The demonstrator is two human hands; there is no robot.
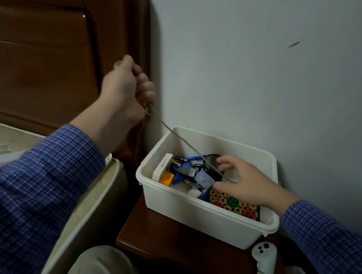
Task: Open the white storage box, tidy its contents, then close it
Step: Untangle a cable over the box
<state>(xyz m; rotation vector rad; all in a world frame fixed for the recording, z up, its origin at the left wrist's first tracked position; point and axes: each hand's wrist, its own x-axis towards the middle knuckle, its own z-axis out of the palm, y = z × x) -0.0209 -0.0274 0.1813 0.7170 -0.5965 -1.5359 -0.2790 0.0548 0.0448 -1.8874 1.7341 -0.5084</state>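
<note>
My left hand [125, 88], raised beside the headboard [49, 35], is gripping a cord [182, 139] in curled fingers; the cord is slanting down into the lidless white storage box [201, 212] sitting on the nightstand [182, 249], where my right hand [245, 184] is hovering with fingers spread apart, the cord passing under its fingertips

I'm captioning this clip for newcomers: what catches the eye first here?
The string, pulled taut from the raised left hand by the headboard down into the open white box on the nightstand. The right hand reaches over the box's clutter: batteries, a patterned block.
</note>
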